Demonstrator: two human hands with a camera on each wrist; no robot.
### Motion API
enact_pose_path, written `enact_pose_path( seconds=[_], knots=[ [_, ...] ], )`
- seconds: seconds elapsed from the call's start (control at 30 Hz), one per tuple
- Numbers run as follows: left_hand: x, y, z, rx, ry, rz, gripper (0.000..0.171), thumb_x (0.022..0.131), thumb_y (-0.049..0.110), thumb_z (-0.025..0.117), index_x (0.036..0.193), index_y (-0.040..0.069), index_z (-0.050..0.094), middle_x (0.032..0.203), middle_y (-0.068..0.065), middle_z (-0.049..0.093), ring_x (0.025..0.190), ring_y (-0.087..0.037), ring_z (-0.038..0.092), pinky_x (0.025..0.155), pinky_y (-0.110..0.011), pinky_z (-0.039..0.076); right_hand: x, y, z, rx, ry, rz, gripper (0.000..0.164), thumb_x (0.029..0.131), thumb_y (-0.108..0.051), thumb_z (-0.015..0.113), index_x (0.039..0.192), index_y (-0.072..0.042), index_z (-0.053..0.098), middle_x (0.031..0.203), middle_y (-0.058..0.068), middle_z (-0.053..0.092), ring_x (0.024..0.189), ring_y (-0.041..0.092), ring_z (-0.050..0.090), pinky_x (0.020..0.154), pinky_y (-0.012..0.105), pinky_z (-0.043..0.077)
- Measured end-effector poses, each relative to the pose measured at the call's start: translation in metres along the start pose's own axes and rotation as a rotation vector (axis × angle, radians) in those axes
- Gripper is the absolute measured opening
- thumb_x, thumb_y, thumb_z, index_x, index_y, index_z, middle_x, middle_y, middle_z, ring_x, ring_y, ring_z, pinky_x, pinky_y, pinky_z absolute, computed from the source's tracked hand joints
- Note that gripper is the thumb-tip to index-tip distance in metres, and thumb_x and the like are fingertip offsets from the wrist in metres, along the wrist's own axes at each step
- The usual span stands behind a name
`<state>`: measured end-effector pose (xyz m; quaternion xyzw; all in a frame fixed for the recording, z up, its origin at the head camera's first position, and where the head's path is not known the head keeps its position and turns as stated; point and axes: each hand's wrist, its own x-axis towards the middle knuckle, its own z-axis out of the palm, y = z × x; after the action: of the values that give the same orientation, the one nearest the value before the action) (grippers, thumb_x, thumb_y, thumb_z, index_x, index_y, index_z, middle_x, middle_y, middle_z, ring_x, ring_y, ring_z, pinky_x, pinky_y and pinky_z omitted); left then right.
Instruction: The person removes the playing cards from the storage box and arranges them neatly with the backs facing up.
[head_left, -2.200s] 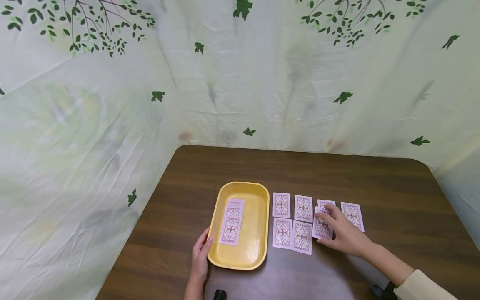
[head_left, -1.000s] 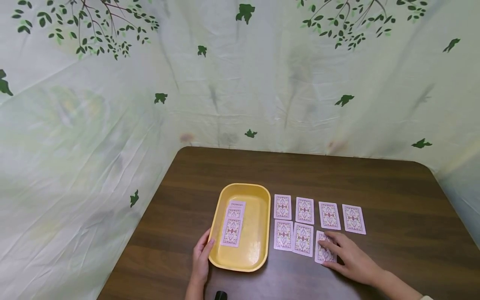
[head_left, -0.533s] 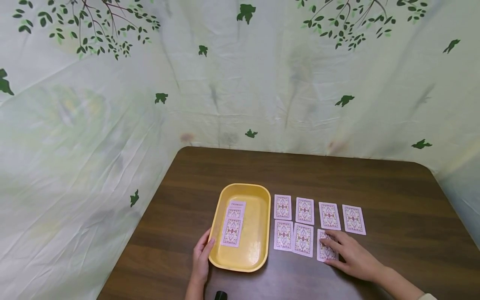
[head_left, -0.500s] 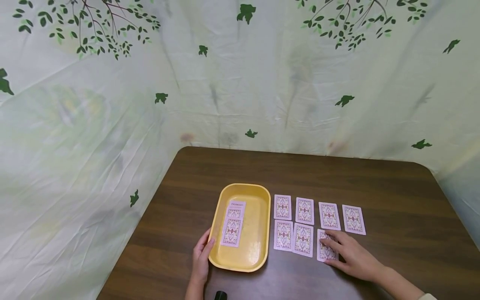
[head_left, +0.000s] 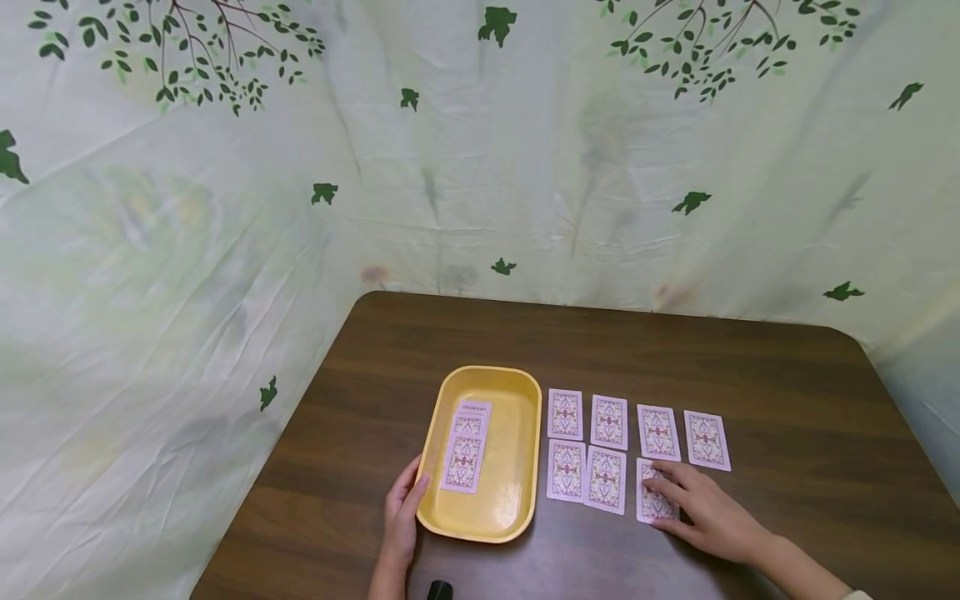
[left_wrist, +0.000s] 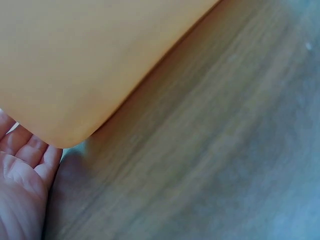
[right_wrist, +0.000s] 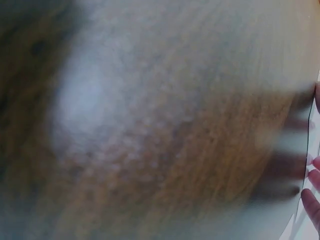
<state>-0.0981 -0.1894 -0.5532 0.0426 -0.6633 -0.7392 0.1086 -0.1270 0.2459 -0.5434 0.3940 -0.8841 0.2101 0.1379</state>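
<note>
My left hand grips the near left side of a yellow tray, thumb over the rim and fingers outside. In the left wrist view the fingers curl at the tray's wall. Inside the tray lie several overlapping playing cards, backs up. My right hand holds a patterned playing card at the right end of the near row, thumb at its near edge and fingers at its far edge. In the right wrist view, fingertips show at the card's edge.
Two rows of face-down cards lie right of the tray, including a far-row card and a slightly skewed near-row card. A black object shows at the front edge. Behind the brown table hangs a leaf-printed cloth.
My right hand has brought its card from over the far row down to the near row, then shifted it slightly right and away from me. The left hand stays on the tray.
</note>
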Motion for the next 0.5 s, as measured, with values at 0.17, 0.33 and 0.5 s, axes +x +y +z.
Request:
enact_pose_path(
  seconds=[0.17, 0.33, 0.5],
  knots=[
    [0.0, 0.0, 0.0, -0.001, -0.004, -0.003, 0.038, 0.095, 0.004, 0.043, 0.129, -0.014, 0.041, 0.124, -0.031, 0.046, 0.102, -0.016, 0.054, 0.083, -0.023, 0.044, 0.003, 0.001, -0.006, -0.006, 0.028, -0.002, 0.053, 0.067, -0.034, 0.08, 0.112, -0.01, 0.064, 0.116, 0.014, 0.056, 0.101, 0.027, 0.053, 0.092, 0.025, 0.025],
    [0.0, 0.0, -0.001, -0.001, -0.007, 0.003, 0.038, 0.095, 0.004, 0.043, 0.129, -0.014, 0.042, 0.123, -0.032, 0.046, 0.101, -0.017, 0.055, 0.082, -0.023, 0.045, 0.012, 0.004, -0.013, -0.042, 0.053, 0.029, 0.052, 0.066, -0.03, 0.081, 0.11, -0.009, 0.065, 0.109, 0.01, 0.058, 0.096, 0.024, 0.055, 0.084, 0.035, 0.036],
    [0.0, 0.0, -0.001, -0.004, -0.009, -0.002, 0.038, 0.095, 0.004, 0.044, 0.129, -0.014, 0.041, 0.124, -0.033, 0.045, 0.101, -0.017, 0.054, 0.082, -0.023, 0.045, 0.029, 0.003, -0.018, -0.024, 0.096, 0.121, 0.045, 0.063, -0.02, 0.083, 0.103, -0.006, 0.066, 0.103, 0.007, 0.058, 0.092, 0.023, 0.055, 0.077, 0.041, 0.042]
  ],
)
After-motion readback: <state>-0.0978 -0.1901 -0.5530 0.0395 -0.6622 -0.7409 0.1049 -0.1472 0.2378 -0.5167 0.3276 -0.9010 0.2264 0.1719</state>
